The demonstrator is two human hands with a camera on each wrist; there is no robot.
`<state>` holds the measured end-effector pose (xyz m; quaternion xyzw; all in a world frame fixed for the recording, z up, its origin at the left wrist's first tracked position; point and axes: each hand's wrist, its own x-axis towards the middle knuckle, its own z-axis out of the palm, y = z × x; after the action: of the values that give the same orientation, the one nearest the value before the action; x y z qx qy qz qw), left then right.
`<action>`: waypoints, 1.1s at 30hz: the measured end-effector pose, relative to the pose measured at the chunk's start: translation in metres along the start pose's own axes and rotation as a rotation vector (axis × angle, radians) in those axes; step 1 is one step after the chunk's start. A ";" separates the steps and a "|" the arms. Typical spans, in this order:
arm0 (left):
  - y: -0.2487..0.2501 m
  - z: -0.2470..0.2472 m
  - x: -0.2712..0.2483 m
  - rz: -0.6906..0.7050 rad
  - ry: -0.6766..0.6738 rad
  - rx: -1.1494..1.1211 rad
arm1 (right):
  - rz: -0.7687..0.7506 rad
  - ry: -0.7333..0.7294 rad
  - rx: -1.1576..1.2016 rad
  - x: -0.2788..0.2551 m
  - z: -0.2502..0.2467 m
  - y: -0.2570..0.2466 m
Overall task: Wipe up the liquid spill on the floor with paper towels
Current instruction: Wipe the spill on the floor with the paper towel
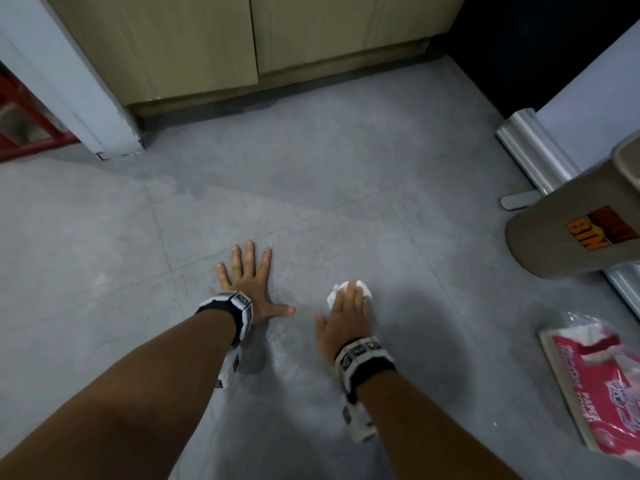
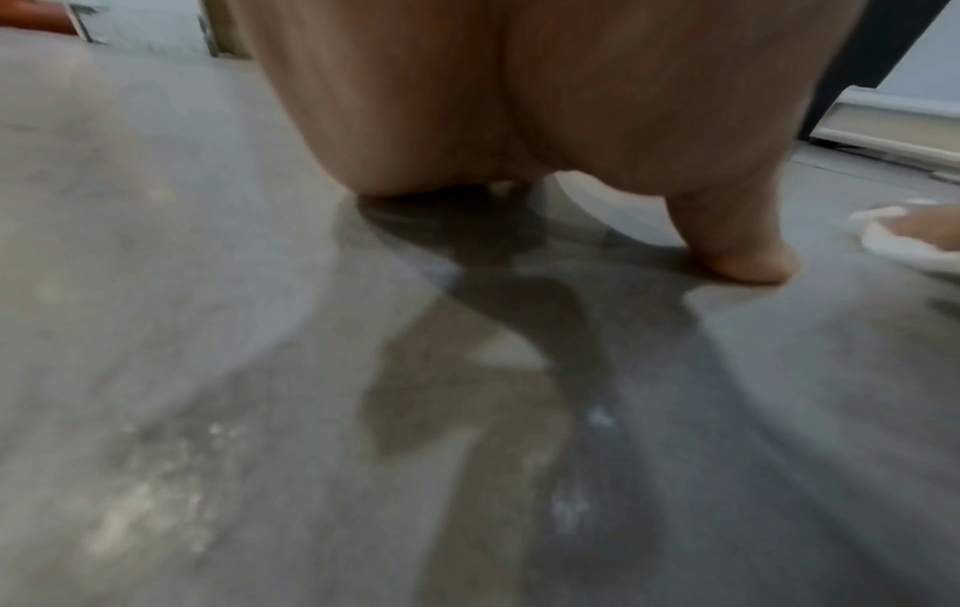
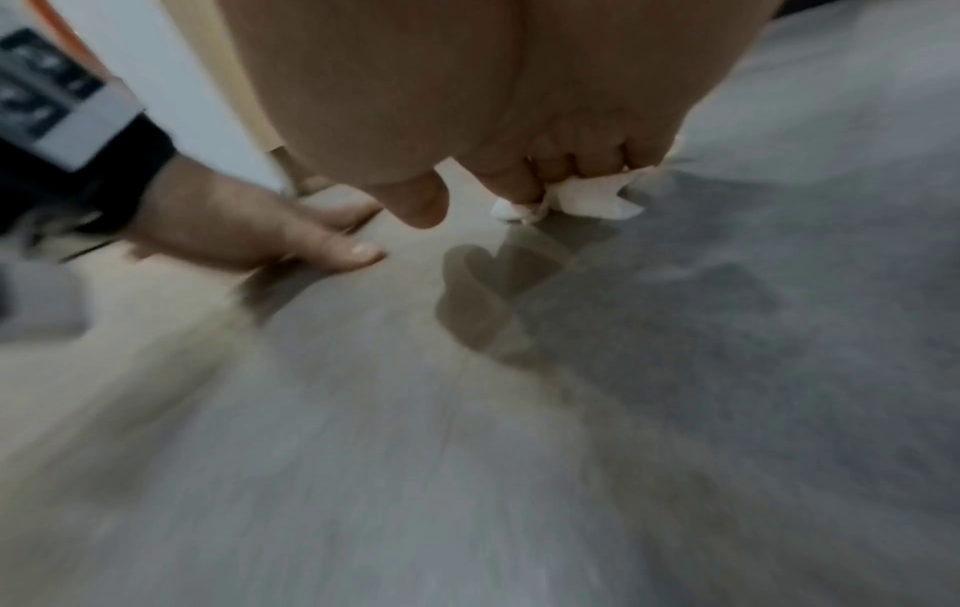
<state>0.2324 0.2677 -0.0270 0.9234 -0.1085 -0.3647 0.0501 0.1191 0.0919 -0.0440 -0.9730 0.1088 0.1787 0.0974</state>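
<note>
My left hand [image 1: 247, 284] lies flat on the grey tiled floor [image 1: 346, 188] with its fingers spread, holding nothing; the left wrist view shows its palm [image 2: 519, 102] and thumb pressed down. Just to its right, my right hand [image 1: 349, 306] covers a crumpled white paper towel [image 1: 362, 287] and presses it onto the floor. In the right wrist view the fingers [image 3: 561, 164] curl round the towel [image 3: 592, 197]. A faint wet sheen [image 1: 280, 336] shows on the tile between the two wrists.
An opened pink pack of paper towels [image 1: 606, 386] lies on the floor at the right. A beige bin [image 1: 568, 237] stands beyond it, beside a metal rail [image 1: 533, 150]. Wooden cabinets [image 1: 242, 39] close off the back, with a white door frame [image 1: 86, 98] on the left.
</note>
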 end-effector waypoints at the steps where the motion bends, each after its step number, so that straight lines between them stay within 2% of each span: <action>1: 0.000 0.000 -0.004 -0.002 0.021 -0.011 | -0.064 0.007 -0.022 -0.009 0.002 -0.009; 4: -0.015 0.010 -0.029 -0.098 0.086 -0.078 | -0.285 -0.012 -0.065 -0.048 0.006 0.013; 6: -0.039 0.020 -0.053 -0.233 0.068 -0.125 | -0.319 0.025 -0.056 -0.057 0.010 0.036; 9: -0.063 0.032 -0.068 -0.354 0.003 -0.165 | -0.210 0.069 -0.027 -0.031 0.013 0.042; 12: -0.065 0.039 -0.061 -0.349 0.004 -0.184 | -0.056 0.069 0.022 0.018 0.009 0.016; 14: -0.066 0.040 -0.060 -0.343 0.007 -0.193 | -0.068 0.087 0.050 0.033 0.004 -0.015; 16: -0.066 0.040 -0.059 -0.345 0.005 -0.188 | -0.188 -0.005 0.035 0.025 0.003 -0.048; 18: -0.067 0.038 -0.060 -0.350 -0.005 -0.189 | -0.342 -0.076 0.001 -0.006 0.009 -0.061; 21: -0.068 0.037 -0.060 -0.334 -0.020 -0.209 | -0.511 -0.037 -0.077 -0.045 0.018 -0.027; 22: -0.069 0.038 -0.061 -0.328 -0.018 -0.211 | -0.509 -0.005 -0.113 -0.039 0.018 -0.010; 24: -0.069 0.039 -0.061 -0.321 -0.009 -0.205 | -0.392 0.080 -0.115 -0.002 0.014 0.006; 26: -0.068 0.039 -0.061 -0.319 -0.010 -0.212 | -0.231 0.092 -0.053 0.037 0.002 -0.011; 28: -0.068 0.039 -0.060 -0.321 -0.014 -0.196 | -0.187 0.048 0.010 0.047 0.002 -0.052; 31: -0.069 0.038 -0.062 -0.324 -0.015 -0.196 | -0.415 0.067 -0.008 0.000 0.017 -0.090; 33: -0.069 0.038 -0.063 -0.318 -0.001 -0.225 | -0.568 -0.002 -0.041 -0.040 0.027 -0.070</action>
<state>0.1726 0.3490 -0.0252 0.9173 0.0801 -0.3782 0.0950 0.0908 0.1727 -0.0430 -0.9660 -0.1720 0.1476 0.1242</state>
